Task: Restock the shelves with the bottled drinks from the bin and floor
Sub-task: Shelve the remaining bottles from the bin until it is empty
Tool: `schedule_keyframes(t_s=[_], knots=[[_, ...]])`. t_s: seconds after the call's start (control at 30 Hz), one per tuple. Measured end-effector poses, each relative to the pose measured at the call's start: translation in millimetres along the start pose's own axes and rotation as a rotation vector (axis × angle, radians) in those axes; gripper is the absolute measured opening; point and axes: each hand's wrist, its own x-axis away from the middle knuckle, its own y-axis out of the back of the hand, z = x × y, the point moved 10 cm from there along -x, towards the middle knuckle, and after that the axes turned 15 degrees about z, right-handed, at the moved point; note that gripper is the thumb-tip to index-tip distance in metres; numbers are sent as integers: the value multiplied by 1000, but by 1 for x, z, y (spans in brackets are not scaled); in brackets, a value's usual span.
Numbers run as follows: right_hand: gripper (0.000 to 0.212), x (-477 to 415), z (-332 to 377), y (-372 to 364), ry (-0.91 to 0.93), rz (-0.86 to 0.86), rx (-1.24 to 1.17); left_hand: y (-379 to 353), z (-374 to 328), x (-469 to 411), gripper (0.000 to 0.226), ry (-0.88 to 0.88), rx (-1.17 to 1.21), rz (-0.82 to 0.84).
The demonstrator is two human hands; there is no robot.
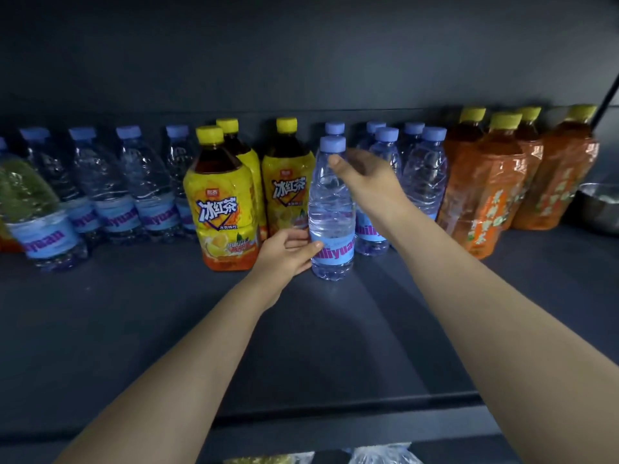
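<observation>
A clear water bottle (331, 209) with a pale blue cap and blue label stands upright on the dark shelf (234, 329), in front of the row of drinks. My left hand (288, 251) grips its lower part, thumb across the label. My right hand (365, 180) holds its upper part just under the cap, thumb on the neck. Yellow iced tea bottles (221, 202) stand directly left of it, and more water bottles (422, 175) directly right and behind.
A line of water bottles (110, 195) fills the shelf's left side, with a greenish bottle (23, 192) at the far left. Orange-wrapped tea bottles (489, 185) stand at the right, next to a metal bowl (599, 205). Bagged items (378, 455) show below the shelf's front edge.
</observation>
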Motion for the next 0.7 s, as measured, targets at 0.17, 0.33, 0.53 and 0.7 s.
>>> schedule_keyframes(t_s=[0.17,0.33,0.53,0.7], knots=[[59,20,-8,-3,-5,122,40,-7,8,2,31,46,0,22],[67,16,-13,6,-78,88,161,-7,10,-2,31,47,19,-1],[68,4,-15,18,-92,-19,453,-11,13,-15,38,51,31,-67],[66,-4,-7,16,-84,-58,670,-9,17,-26,34,71,45,-91]])
